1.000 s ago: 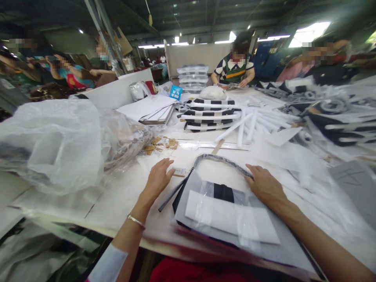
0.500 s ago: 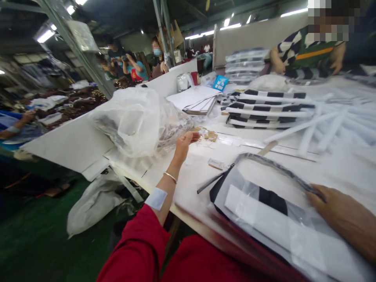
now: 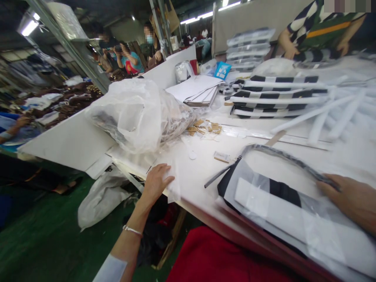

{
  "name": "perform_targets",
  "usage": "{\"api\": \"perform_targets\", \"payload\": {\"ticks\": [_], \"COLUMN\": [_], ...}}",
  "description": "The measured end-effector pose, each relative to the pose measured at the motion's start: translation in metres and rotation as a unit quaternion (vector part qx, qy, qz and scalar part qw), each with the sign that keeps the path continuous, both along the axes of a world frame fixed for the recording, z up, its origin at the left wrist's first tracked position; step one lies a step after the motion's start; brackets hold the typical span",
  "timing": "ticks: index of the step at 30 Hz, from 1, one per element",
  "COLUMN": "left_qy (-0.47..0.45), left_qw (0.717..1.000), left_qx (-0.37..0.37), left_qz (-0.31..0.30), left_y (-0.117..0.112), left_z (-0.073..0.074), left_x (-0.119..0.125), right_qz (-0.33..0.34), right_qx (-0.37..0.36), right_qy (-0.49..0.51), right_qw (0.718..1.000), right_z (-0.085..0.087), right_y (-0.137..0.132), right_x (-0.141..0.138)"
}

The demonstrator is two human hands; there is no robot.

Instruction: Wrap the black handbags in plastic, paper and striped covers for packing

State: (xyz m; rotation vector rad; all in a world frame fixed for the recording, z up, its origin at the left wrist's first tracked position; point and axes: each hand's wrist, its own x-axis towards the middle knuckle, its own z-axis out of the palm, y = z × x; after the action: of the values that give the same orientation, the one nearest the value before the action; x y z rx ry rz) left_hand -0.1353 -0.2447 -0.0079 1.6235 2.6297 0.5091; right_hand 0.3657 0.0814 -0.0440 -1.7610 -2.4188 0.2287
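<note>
My left hand (image 3: 157,181) lies palm down at the near edge of the white table (image 3: 202,172), fingers spread on a thin clear plastic sheet (image 3: 173,184). My right hand (image 3: 351,199) rests flat on a folded black-and-white garment in a clear bag (image 3: 279,203), fingertips on the dark rim of the bag's open mouth. A thin dark rod (image 3: 221,171) lies beside the bag. A small tag (image 3: 221,157) sits just beyond it.
A big crumpled clear plastic bag (image 3: 138,113) lies to the left, brown card tags (image 3: 204,127) beside it. Folded striped garments (image 3: 276,98), white strips (image 3: 323,117) and a paper stack (image 3: 196,92) lie further back. A person in a checked top (image 3: 314,27) works opposite; others stand far left.
My left hand came back from the brown tags by the big bag and dropped to the table's near edge onto the clear sheet. My right hand stayed on the bagged garment.
</note>
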Motion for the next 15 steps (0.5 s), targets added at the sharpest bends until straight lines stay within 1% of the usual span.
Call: {"api": "perform_targets", "payload": {"ticks": [1, 2, 3, 5, 7, 9, 10, 11, 12, 13, 14, 15], "left_qy": [0.009, 0.015, 0.019, 0.025, 0.024, 0.005, -0.010, -0.020, -0.027, -0.033, -0.039, -0.049], "left_qw": [1.000, 1.000, 0.999, 0.998, 0.994, 0.983, 0.973, 0.963, 0.954, 0.944, 0.935, 0.925], "left_qx": [0.011, 0.024, 0.034, 0.054, 0.099, 0.180, 0.227, 0.268, 0.298, 0.322, 0.337, 0.347], "left_qz": [0.005, 0.012, 0.017, 0.030, 0.041, 0.040, 0.031, 0.012, -0.019, -0.058, -0.104, -0.149], "left_y": [-0.001, 0.000, 0.002, 0.010, 0.023, 0.039, 0.048, 0.057, 0.067, 0.076, 0.086, 0.095], "left_z": [-0.009, -0.014, -0.015, -0.010, 0.004, 0.024, 0.035, 0.047, 0.059, 0.070, 0.080, 0.088], "left_x": [0.002, 0.003, 0.003, 0.005, 0.010, 0.022, 0.032, 0.044, 0.059, 0.077, 0.097, 0.118], "right_qz": [0.002, -0.001, -0.007, -0.015, -0.016, -0.024, -0.012, -0.018, -0.021, -0.015, -0.006, 0.012], "right_qx": [-0.024, -0.046, -0.062, -0.065, -0.033, 0.031, 0.057, 0.089, 0.105, 0.092, 0.053, -0.009], "right_qy": [-0.013, -0.025, -0.031, -0.024, -0.012, 0.001, 0.018, 0.049, 0.089, 0.137, 0.190, 0.242], "right_qw": [1.000, 0.999, 0.998, 0.998, 0.999, 0.999, 0.998, 0.995, 0.990, 0.986, 0.980, 0.970], "right_z": [0.004, 0.008, 0.013, 0.024, 0.039, 0.059, 0.072, 0.085, 0.099, 0.112, 0.125, 0.137], "right_y": [-0.002, -0.004, -0.007, -0.015, -0.025, -0.035, -0.040, -0.047, -0.055, -0.065, -0.077, -0.090], "right_x": [-0.003, -0.006, -0.009, -0.016, -0.023, -0.029, -0.032, -0.036, -0.040, -0.045, -0.051, -0.058]}}
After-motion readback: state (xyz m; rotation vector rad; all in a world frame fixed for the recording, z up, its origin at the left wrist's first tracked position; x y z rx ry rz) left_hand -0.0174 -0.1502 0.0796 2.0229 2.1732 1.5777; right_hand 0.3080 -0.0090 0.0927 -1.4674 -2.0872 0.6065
